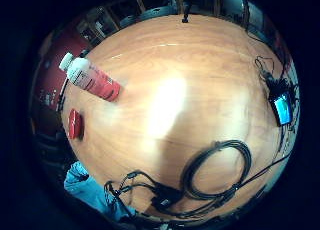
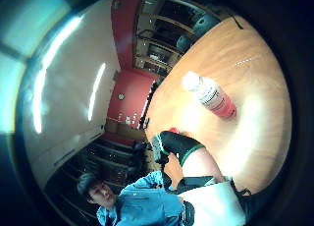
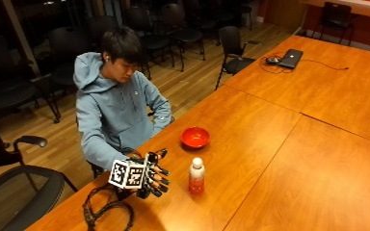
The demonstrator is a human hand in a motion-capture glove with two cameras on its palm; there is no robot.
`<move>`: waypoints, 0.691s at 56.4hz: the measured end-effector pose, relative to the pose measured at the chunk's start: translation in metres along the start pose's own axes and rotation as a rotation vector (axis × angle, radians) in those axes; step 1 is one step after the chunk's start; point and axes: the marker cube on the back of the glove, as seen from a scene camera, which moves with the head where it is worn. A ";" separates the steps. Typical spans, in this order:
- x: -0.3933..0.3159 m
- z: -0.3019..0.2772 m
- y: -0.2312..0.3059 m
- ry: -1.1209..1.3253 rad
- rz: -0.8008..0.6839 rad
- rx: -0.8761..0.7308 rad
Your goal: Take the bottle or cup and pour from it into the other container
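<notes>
Seated person at a wooden table [image 3: 313, 159]. The gloved right hand [image 3: 151, 174] hovers with fingers spread, holding nothing. The bottle [image 3: 196, 176] stands upright just beside it, on the fingertip side, its long axis vertical. The red bowl [image 3: 195, 137] sits beyond the bottle, near the table's edge.

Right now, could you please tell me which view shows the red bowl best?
The outside view: the red bowl sits whole on the table beyond the bottle. The little-finger view shows it edge-on; the thumb view shows only a sliver.
</notes>
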 end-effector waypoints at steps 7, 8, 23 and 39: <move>0.005 0.008 -0.007 -0.023 0.006 0.013; 0.006 0.010 -0.008 -0.028 0.006 0.015; 0.003 0.043 -0.022 -0.068 0.000 0.020; -0.006 0.076 -0.038 -0.135 0.004 0.023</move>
